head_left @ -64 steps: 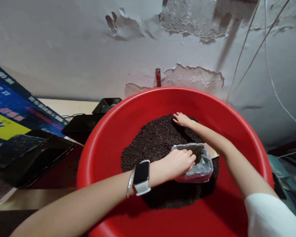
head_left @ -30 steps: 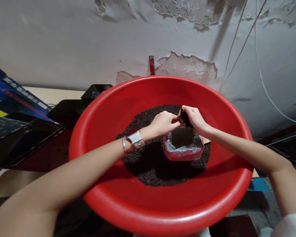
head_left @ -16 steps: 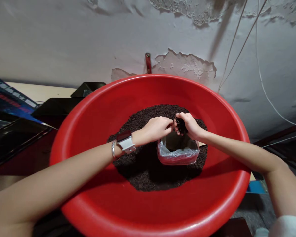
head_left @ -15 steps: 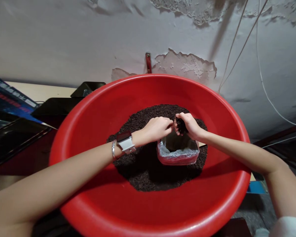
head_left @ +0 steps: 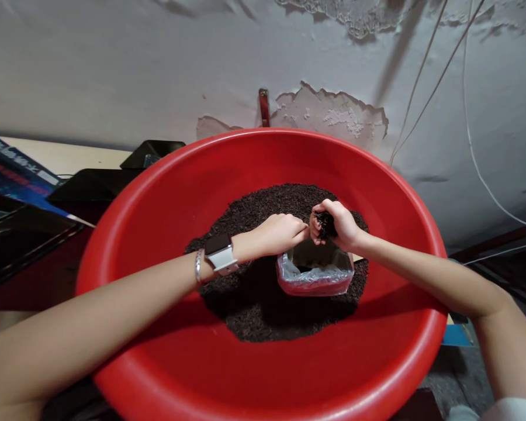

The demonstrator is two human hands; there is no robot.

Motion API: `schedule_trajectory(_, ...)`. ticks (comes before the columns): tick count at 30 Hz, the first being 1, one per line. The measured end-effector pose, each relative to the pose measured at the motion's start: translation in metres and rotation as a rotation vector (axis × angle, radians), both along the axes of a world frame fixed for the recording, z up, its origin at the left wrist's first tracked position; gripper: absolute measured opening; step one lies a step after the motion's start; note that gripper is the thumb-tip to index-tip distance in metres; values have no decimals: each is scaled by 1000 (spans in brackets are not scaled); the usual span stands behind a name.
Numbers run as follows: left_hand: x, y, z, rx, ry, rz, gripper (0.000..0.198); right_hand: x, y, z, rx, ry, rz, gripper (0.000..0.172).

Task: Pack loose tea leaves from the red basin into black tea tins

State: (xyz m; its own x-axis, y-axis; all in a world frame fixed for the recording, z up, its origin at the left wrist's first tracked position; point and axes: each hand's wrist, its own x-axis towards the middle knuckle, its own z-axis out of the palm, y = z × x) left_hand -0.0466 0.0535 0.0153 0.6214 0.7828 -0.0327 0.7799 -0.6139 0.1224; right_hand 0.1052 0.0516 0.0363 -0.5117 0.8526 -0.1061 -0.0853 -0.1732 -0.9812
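Observation:
A big red basin [head_left: 166,199] fills the view and holds a heap of dark loose tea leaves [head_left: 254,213]. A small box lined with a clear plastic bag [head_left: 314,279] stands open in the heap. My right hand [head_left: 339,225] is curled around a handful of the dark leaves just above the box's far edge. My left hand [head_left: 279,234], with a white watch and a bangle on the wrist, is closed and touches the right hand at the bag's far left corner. What its fingers pinch is hidden.
A peeling grey wall [head_left: 158,70] rises right behind the basin, with thin cables [head_left: 425,76] hanging at the right. Black trays [head_left: 92,184] and a blue printed box [head_left: 13,172] lie to the left. A blue item [head_left: 456,336] peeks out under the basin's right rim.
My right hand came back from the far side of the heap with a handful of leaves. My left hand moved from the bag's near rim to its far rim. Both barely shifted in the last half second.

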Motion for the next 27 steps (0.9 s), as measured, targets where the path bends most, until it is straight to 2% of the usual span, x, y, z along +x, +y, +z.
schedule_trajectory(10,-1,0,-1,-46,-45,19,40,-1,-4,2,52,-24,-1,30)
schedule_trajectory(18,-1,2,-5,7,5,25,43,2,-1,-2,100,3,4,23)
schedule_trajectory(20,-2,1,-5,7,-4,24,43,6,1,0,211,-34,60,24)
schedule_trajectory(23,-1,0,-3,4,-14,19,40,11,8,5,465,-161,105,25)
schedule_trajectory(25,0,-2,-1,12,-2,18,40,15,20,6,552,-210,50,28)
schedule_trajectory(27,2,-4,2,27,15,16,42,22,38,1,571,-271,-67,33)
